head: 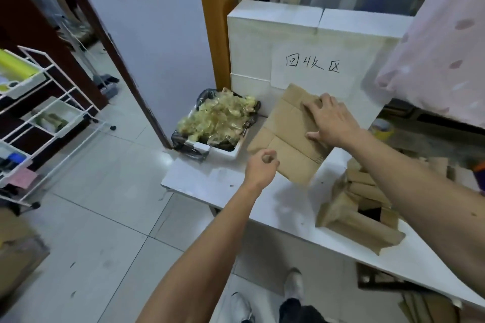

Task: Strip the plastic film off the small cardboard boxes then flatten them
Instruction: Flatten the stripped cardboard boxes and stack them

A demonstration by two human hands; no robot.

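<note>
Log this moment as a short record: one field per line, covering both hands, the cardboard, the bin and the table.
right hand: palm down, fingers spread, pressing on the flattened cardboard box
left hand: loosely curled, holding nothing visible, at the near edge of that box
flattened cardboard box: lies flat on the white table, below the handwritten sign
unflattened boxes: brown pile at the table's right side
bin: white bin with black liner, heaped with crumpled plastic film, left of the flattened box

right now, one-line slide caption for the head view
Right hand presses a flattened cardboard box on the white table beside a bin of stripped film.
</note>
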